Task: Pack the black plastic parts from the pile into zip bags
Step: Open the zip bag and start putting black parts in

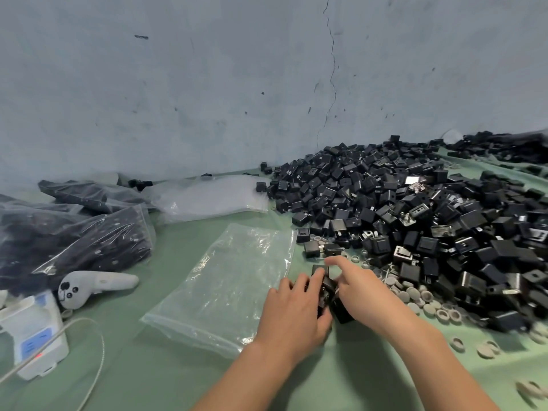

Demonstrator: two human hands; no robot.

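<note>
Grip of left hand (292,310) and of right hand (363,289) closed round one small cluster of black parts (327,287), just right of the empty zip bag (231,280) on the green bench (344,381). Farther right of the bag lies the pile (415,209); filled bags (89,232) lie left of it.

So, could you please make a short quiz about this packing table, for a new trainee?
1. True or false: the empty zip bag lies flat, to the left of the left hand and the right hand.
2. What do both hands hold together? A) black parts B) scissors C) a tape roll
3. Fill in: the filled bags lie on the ____ side of the table.
Key: 1 true; 2 A; 3 left.
</note>
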